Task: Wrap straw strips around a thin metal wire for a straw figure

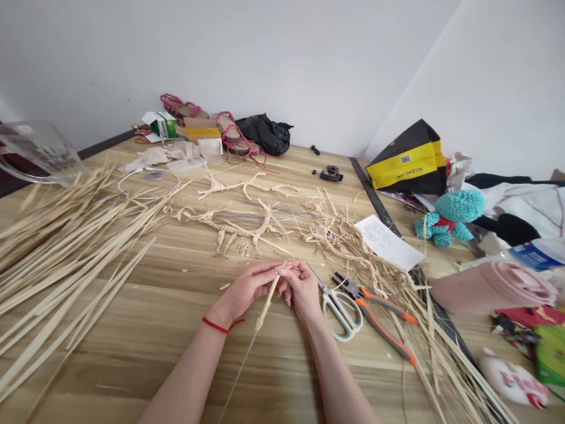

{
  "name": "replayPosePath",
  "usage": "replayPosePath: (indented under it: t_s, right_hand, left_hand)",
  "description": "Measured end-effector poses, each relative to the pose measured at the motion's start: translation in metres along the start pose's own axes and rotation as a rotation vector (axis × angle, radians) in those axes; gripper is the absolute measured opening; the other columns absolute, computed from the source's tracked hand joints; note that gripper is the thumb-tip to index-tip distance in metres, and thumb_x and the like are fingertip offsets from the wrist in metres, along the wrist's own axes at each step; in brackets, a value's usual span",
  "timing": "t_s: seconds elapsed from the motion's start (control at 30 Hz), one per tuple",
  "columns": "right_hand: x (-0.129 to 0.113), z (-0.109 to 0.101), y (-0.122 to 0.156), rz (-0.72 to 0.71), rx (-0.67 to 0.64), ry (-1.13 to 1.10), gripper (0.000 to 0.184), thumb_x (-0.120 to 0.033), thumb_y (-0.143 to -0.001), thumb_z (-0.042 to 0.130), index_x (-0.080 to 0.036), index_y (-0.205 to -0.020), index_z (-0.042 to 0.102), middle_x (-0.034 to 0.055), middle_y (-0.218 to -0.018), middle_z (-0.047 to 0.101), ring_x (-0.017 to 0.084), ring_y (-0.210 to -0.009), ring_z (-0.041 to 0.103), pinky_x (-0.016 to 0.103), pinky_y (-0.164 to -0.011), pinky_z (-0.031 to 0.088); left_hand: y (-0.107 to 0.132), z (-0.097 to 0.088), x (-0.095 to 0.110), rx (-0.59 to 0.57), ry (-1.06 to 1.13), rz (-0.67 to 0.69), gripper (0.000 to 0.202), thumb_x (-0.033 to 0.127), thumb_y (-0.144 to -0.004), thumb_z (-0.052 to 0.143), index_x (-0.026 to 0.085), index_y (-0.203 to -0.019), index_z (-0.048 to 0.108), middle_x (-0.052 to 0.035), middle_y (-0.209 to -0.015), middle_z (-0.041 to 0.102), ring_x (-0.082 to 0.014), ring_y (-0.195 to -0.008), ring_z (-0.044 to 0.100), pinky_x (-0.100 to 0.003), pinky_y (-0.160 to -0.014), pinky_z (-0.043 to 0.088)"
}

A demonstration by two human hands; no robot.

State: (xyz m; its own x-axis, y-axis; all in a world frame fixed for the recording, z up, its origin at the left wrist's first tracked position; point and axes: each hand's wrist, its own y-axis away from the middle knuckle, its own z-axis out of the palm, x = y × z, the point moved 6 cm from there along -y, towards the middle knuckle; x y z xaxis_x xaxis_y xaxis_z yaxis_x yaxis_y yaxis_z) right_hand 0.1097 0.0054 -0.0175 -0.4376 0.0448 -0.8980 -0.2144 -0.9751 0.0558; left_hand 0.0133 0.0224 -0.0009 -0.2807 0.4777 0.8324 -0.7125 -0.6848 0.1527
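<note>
Low over the middle of the wooden table, my left hand point(251, 285) and my right hand point(302, 288) meet at the fingertips. Both pinch the upper end of a straw-wrapped wire point(267, 301). Its bare metal length point(241, 366) runs down towards me, and a short metal tip pokes out above my fingers. What each fingertip presses on is partly hidden. Beyond my hands lies a woven straw figure point(229, 227) with legs. Right of my right hand are scissors point(342, 312) with pale handles and orange-grey pliers point(379, 318).
Long straw strips point(79, 253) spread across the left side, near a clear container point(39, 147). A tangled straw heap point(339, 232) and a written paper point(388, 242) lie to the right. Farther right are a pink cup point(481, 288), a turquoise figure point(459, 206) and a black-yellow bag point(408, 162).
</note>
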Motion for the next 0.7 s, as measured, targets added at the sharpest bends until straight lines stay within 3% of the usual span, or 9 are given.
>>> replayPosePath:
  t_s: [0.1, 0.23, 0.43, 0.6, 0.7]
  right_hand:
    - [-0.002, -0.005, 0.001, 0.007, 0.064, -0.035, 0.024, -0.036, -0.075, 0.067, -0.016, -0.073, 0.053, -0.0067, -0.039, 0.056, 0.003, -0.023, 0.032, 0.012, -0.025, 0.020]
    - [-0.003, -0.009, 0.000, 0.012, 0.084, -0.158, 0.025, -0.040, -0.080, 0.060, -0.018, -0.070, 0.053, -0.0096, -0.036, 0.047, 0.003, -0.026, 0.029, 0.014, -0.029, 0.026]
    - [-0.006, -0.011, -0.003, 0.025, 0.029, -0.353, 0.025, -0.031, -0.081, 0.060, -0.018, -0.063, 0.048, -0.0110, -0.036, 0.039, 0.003, -0.027, 0.021, 0.015, -0.031, 0.024]
    - [-0.015, -0.011, -0.003, 0.033, -0.036, -0.551, 0.020, -0.021, -0.083, 0.056, -0.017, -0.065, 0.049, -0.0098, -0.042, 0.042, 0.002, -0.030, 0.022, 0.013, -0.031, 0.024]
    - [-0.024, -0.019, -0.001, -0.022, -0.045, -0.659, 0.017, -0.018, -0.085, 0.054, -0.018, -0.069, 0.050, -0.0114, -0.041, 0.036, 0.002, -0.030, 0.025, 0.011, -0.033, 0.029]
  left_hand:
    - [0.000, -0.002, -0.002, 0.031, -0.003, -0.012, 0.028, 0.027, -0.082, 0.057, 0.016, -0.106, 0.066, -0.0071, -0.082, 0.065, -0.0164, -0.076, 0.059, -0.028, -0.069, 0.045]
    - [0.000, 0.000, -0.005, 0.042, 0.025, -0.023, 0.032, 0.024, -0.080, 0.059, 0.018, -0.112, 0.063, -0.0088, -0.095, 0.066, -0.0170, -0.084, 0.059, -0.029, -0.076, 0.045]
    - [0.001, 0.005, -0.003, -0.012, 0.081, -0.041, 0.036, 0.020, -0.078, 0.062, 0.016, -0.114, 0.062, -0.0044, -0.079, 0.063, -0.0118, -0.066, 0.058, -0.026, -0.067, 0.044]
    - [-0.001, -0.002, -0.004, 0.062, 0.098, -0.054, 0.021, 0.020, -0.071, 0.069, 0.013, -0.091, 0.069, -0.0034, -0.071, 0.063, -0.0113, -0.060, 0.058, -0.024, -0.060, 0.043]
    - [-0.002, -0.008, -0.002, 0.116, 0.100, -0.028, 0.021, 0.020, -0.071, 0.070, 0.013, -0.090, 0.070, -0.0027, -0.069, 0.063, -0.0093, -0.057, 0.057, -0.022, -0.059, 0.043]
